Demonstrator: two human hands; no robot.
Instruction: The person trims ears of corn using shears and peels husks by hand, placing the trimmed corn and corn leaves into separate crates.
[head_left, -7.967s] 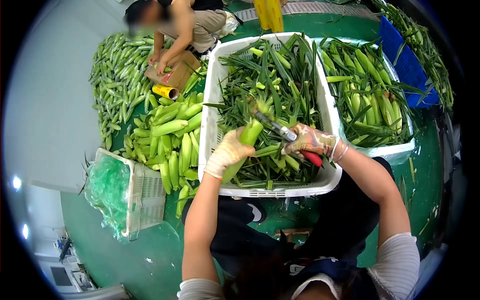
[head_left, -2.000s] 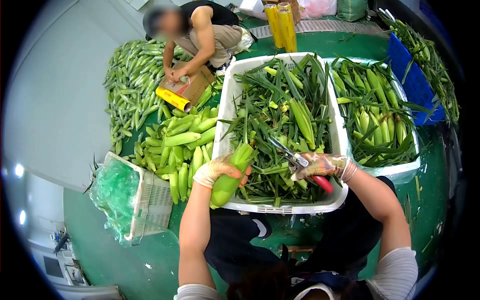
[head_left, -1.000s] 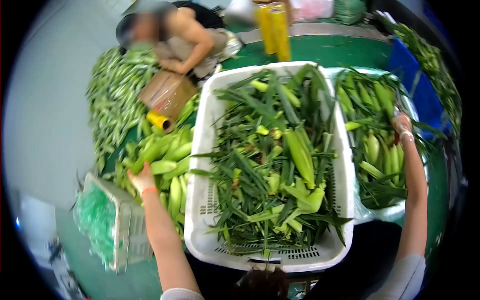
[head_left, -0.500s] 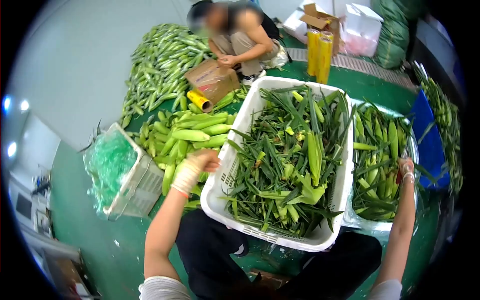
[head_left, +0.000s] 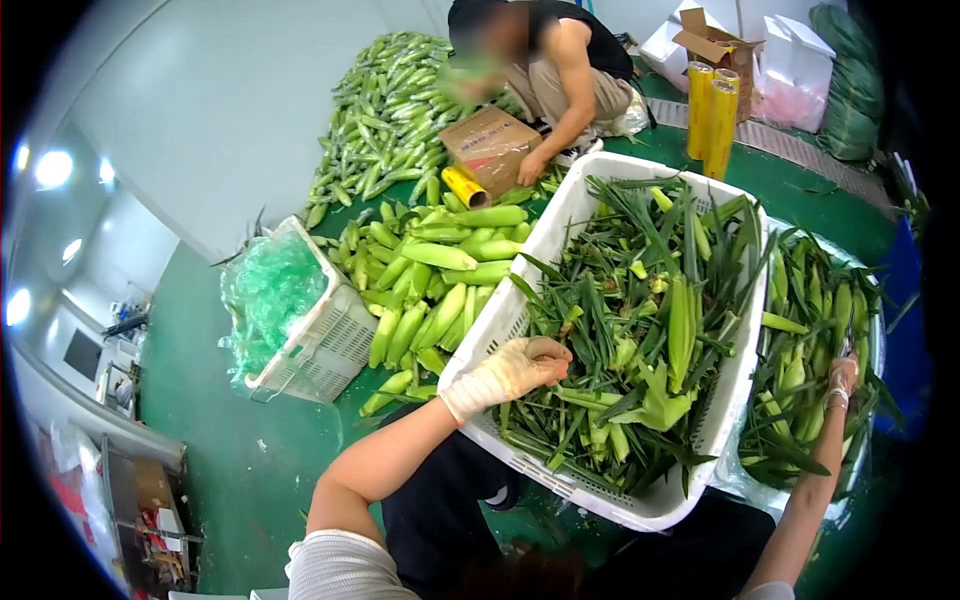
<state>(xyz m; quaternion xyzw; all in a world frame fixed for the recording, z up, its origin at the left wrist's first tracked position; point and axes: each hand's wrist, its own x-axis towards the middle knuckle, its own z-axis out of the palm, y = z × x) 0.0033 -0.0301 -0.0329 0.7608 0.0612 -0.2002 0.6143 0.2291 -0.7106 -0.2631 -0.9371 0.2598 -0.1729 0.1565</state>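
Over the eight o'clock side of the white crate we find the left hand, gloved and half open, its fingers loosely bent just above the leaf scraps. Swing out to three o'clock from there and the right hand is closed around the pruners, metal end towards twelve, right above the green corn in a second, plastic-lined crate; exactly what the blades touch is too small to tell. Back in the white crate, at half past two from the left hand, one long husked ear lies on top of the scraps. Out at half past ten, a heap of pale trimmed ears sits on the floor beside that crate; at ten, beyond it, a tilted basket bulges with green plastic. Up at twelve crouches a co-worker, one hand down beside a cardboard box, a yellow roll next to it. Eleven o'clock, farther out: a big pile of film-wrapped corn. And at one, upright yellow rolls.
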